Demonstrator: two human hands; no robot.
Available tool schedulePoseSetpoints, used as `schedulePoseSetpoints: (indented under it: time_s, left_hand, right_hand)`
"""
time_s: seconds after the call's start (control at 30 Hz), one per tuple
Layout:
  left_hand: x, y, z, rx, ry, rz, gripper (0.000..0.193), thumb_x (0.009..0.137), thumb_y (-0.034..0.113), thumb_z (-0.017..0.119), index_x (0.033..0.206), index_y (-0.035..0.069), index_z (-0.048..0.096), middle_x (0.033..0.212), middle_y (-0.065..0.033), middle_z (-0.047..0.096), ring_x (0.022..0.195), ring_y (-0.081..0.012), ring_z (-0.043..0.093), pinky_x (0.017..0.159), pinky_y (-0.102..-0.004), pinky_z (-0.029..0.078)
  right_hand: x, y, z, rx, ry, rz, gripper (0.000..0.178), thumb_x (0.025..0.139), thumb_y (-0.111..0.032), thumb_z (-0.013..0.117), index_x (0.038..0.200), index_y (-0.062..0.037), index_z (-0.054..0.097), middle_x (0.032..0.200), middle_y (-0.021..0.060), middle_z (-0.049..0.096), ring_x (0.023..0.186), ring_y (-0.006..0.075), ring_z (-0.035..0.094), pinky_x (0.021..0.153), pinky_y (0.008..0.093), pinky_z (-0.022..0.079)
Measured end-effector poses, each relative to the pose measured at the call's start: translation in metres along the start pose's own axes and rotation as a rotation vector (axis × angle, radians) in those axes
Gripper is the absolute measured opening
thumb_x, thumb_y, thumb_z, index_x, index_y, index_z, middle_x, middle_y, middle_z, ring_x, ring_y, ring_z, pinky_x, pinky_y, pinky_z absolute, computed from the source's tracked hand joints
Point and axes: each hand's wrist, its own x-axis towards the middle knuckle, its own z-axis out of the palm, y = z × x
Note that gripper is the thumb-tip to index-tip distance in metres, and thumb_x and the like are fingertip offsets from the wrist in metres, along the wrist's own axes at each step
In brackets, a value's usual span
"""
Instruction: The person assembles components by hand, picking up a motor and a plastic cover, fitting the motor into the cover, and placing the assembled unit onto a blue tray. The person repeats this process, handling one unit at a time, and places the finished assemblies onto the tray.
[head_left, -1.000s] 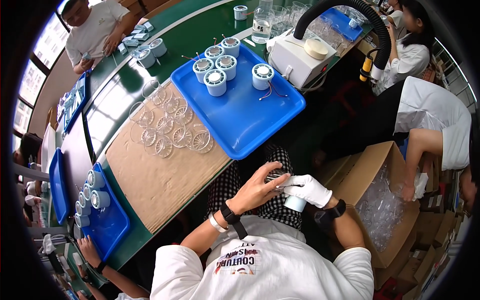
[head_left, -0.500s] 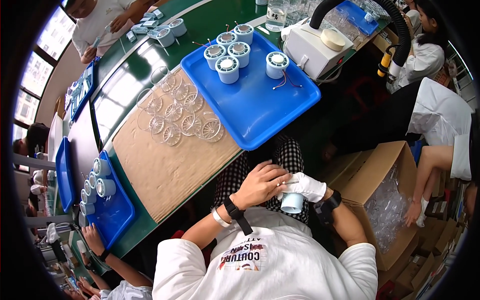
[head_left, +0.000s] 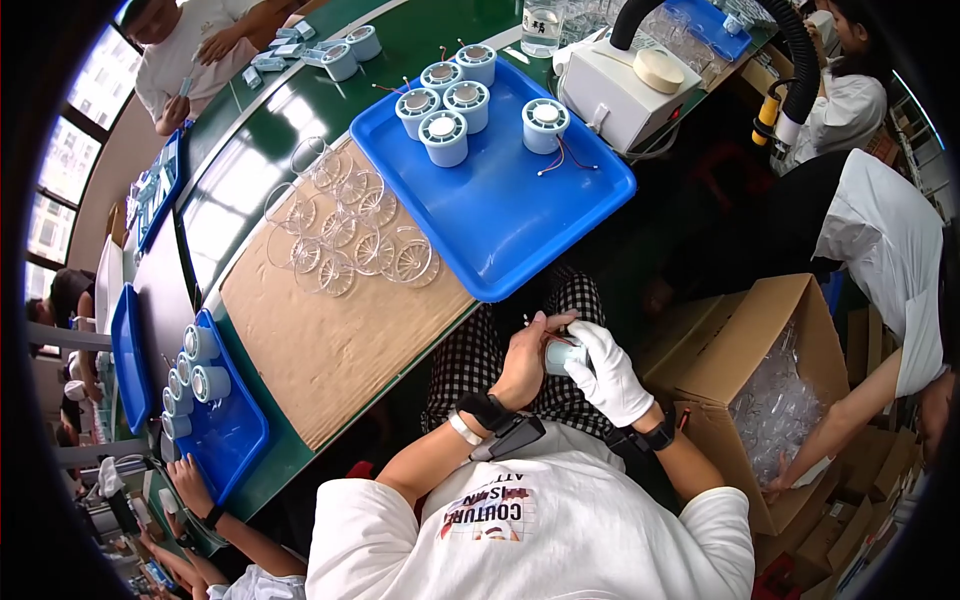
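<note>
Over my lap, my bare left hand (head_left: 522, 362) and my white-gloved right hand (head_left: 608, 378) are closed round a light-blue cup-shaped motor housing (head_left: 564, 357). The left palm and thumb press one side of it while the gloved fingers grip the other. Thin wires with white ends poke out by the left fingers. Much of the housing is hidden behind my fingers. Ahead, a blue tray (head_left: 500, 235) carries several similar round housings (head_left: 443, 138), with one unit (head_left: 545, 126) standing apart and trailing red and dark wires.
Clear plastic cups (head_left: 350, 225) cluster on a cardboard sheet (head_left: 300, 350) left of the tray. A white box-shaped machine (head_left: 625, 95) stands behind the tray. An open carton (head_left: 745, 380) of clear plastic parts sits at right, with a co-worker's hand in it. Another blue tray (head_left: 235, 440) lies at left.
My hands have turned the housing from open end downward to a raised, tilted hold, and moved slightly apart around it. The co-worker's hand has reached deeper into the carton.
</note>
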Motion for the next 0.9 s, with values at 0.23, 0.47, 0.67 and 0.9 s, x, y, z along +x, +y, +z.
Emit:
schedulePoseSetpoints:
  time_s: [0.23,0.47,0.67,0.9]
  left_hand:
    - [-0.035,0.052,0.016,0.776,-0.334,0.770,0.033,0.082,0.015,0.058,0.111,0.000,0.054,0.125,-0.0194,0.044,0.117,-0.0289,0.043,0.097,-0.0377,0.035]
    - [-0.056,0.063,0.011,0.819,-0.382,0.648,0.040,0.072,0.009,0.067,0.110,0.002,0.056,0.129,-0.0199,0.040,0.118,-0.0296,0.042,0.091,-0.0358,0.042]
    - [-0.061,0.062,0.015,0.841,-0.376,0.734,0.046,0.073,0.010,0.067,0.115,0.002,0.051,0.123,-0.0198,0.046,0.110,-0.0287,0.049,0.090,-0.0347,0.044]
    - [-0.066,0.060,0.026,0.969,-0.476,0.315,0.067,0.078,0.032,0.063,0.129,0.005,0.030,0.114,-0.0143,0.049,0.105,-0.0221,0.050,0.084,-0.0371,0.046]
  right_hand:
    - [0.007,-0.028,-0.051,0.302,-0.134,0.166,0.065,0.069,-0.016,0.072,0.124,-0.0027,0.039,0.119,0.0155,0.047,0.106,0.0283,0.050,0.089,0.0327,0.042]
    - [0.013,-0.045,-0.067,0.219,-0.121,-0.051,0.073,0.066,-0.012,0.073,0.128,-0.0024,0.034,0.126,0.0179,0.043,0.112,0.0288,0.048,0.092,0.0329,0.041]
    - [0.012,-0.047,-0.072,0.168,-0.141,-0.161,0.072,0.068,-0.013,0.072,0.128,-0.0005,0.034,0.128,0.0192,0.041,0.114,0.0291,0.046,0.092,0.0334,0.041]
    - [0.006,-0.048,-0.062,0.175,-0.311,-0.141,0.069,0.069,-0.021,0.071,0.125,0.0001,0.037,0.122,0.0178,0.046,0.108,0.0290,0.050,0.088,0.0334,0.043]
